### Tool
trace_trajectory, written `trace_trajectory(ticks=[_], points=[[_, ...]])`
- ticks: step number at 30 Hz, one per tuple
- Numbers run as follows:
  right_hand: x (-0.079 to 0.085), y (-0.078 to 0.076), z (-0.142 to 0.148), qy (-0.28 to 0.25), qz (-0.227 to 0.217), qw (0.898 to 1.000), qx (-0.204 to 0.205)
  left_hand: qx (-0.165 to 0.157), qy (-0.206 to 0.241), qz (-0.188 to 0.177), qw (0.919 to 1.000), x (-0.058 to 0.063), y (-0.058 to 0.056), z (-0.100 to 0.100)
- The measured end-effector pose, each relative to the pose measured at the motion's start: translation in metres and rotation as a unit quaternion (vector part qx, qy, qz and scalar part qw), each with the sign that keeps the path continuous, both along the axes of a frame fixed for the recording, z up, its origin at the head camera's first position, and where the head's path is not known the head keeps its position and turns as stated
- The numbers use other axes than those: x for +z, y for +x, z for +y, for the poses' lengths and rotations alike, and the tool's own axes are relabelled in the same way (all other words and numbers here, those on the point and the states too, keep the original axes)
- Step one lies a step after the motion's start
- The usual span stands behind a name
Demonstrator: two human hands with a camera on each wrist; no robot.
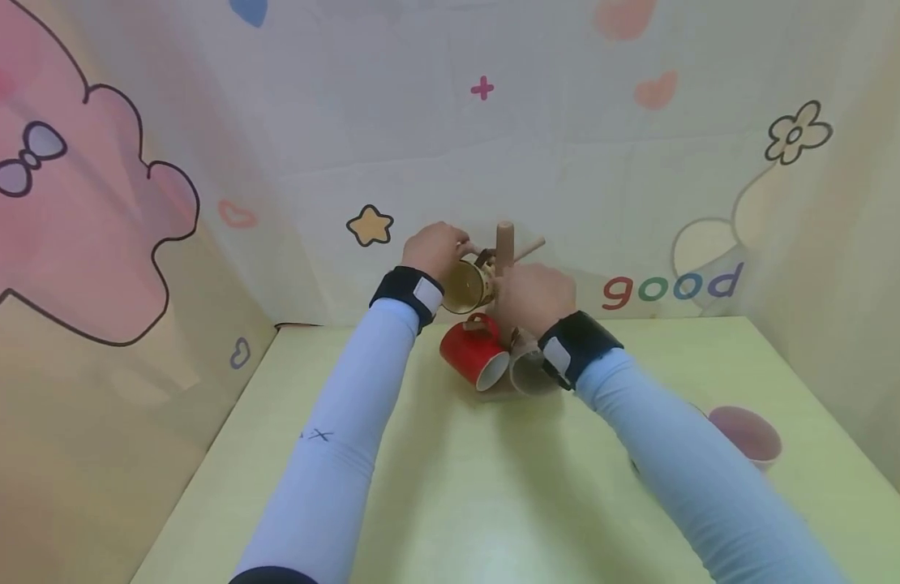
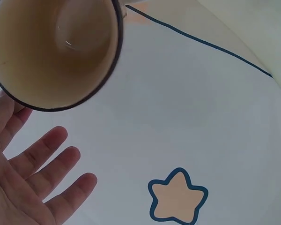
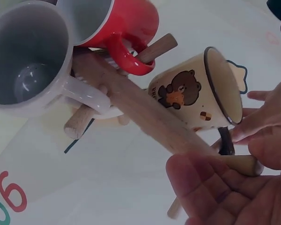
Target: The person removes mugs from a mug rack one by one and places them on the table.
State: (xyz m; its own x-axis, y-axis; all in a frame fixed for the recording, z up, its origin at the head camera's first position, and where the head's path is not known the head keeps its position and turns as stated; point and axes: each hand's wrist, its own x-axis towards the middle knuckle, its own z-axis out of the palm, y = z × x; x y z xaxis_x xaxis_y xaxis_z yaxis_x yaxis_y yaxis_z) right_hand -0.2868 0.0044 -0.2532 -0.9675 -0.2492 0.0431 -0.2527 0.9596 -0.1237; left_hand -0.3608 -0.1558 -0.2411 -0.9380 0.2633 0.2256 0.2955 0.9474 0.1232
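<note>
A wooden mug tree (image 1: 504,243) stands at the back of the table against the backdrop. My right hand (image 1: 533,298) grips its upper part, with a peg (image 3: 246,165) between thumb and fingers in the right wrist view. Beside the post, my left hand (image 1: 434,250) holds a beige bear mug (image 3: 185,93) near its dark handle (image 3: 226,140). The mug lies sideways, its dark-rimmed mouth toward the left wrist camera, and hides the thumb. The other left fingers (image 2: 51,145) are spread. Lower down, a red mug (image 1: 473,353) and a whitish mug (image 1: 530,369) hang by their handles on pegs.
A pink mug (image 1: 745,434) is on the pale green table (image 1: 450,503) at the right, partly behind the right forearm. Something dark-edged shows at the near side of that forearm. The printed cloth backdrop (image 1: 421,178) rises right behind the mug tree.
</note>
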Motion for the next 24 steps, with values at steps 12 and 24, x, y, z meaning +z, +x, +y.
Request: trace_trajectory(ticks=[12, 24], points=[[0.001, -0.01, 0.023, -0.045, 0.033, 0.998, 0.016, 0.008, -0.066, 0.022, 0.9975, 0.009, 0.023, 0.0], [-0.001, -0.012, 0.033, -0.068, 0.032, 0.997, 0.017, -0.004, -0.105, 0.035, 0.9939, 0.003, 0.029, -0.006]])
